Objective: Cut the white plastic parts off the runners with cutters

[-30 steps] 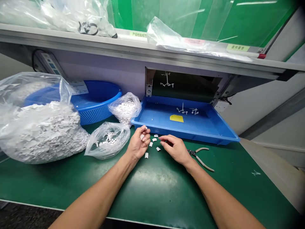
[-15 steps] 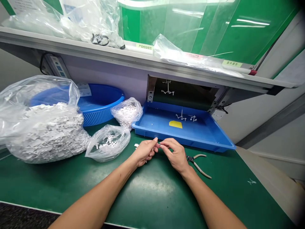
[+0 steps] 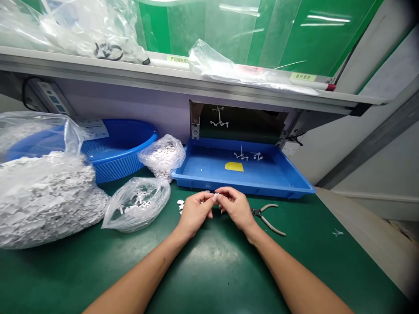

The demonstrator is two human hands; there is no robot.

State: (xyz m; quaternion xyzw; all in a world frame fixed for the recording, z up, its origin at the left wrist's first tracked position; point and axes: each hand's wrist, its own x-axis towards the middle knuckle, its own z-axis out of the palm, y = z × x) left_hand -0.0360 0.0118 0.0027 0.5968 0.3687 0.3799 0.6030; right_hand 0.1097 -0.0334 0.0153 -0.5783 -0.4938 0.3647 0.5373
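My left hand [image 3: 195, 213] and my right hand [image 3: 236, 207] meet above the green bench mat [image 3: 209, 266], fingertips pinching a tiny white moulded piece [image 3: 216, 197]. Most of that piece is hidden by my fingers. A few loose white pieces [image 3: 180, 205] lie just left of my left hand. Needle-nose pliers [image 3: 266, 216] with pale handles rest on the mat right of my right hand, untouched. A clear bag of white pieces [image 3: 135, 205] lies left of my left hand.
A blue tray [image 3: 242, 185] holding white sprues and a yellow note stands behind my hands. Further left are a blue basket [image 3: 131, 161], a small bag of white pieces [image 3: 163, 157] and a large bulging bag [image 3: 42, 196]. A shelf [image 3: 163, 78] runs overhead.
My hands have come together since the earliest frame, when they were apart over scattered pieces. The view has shifted slightly, and the loose pieces on the mat are now mostly hidden behind my left hand.
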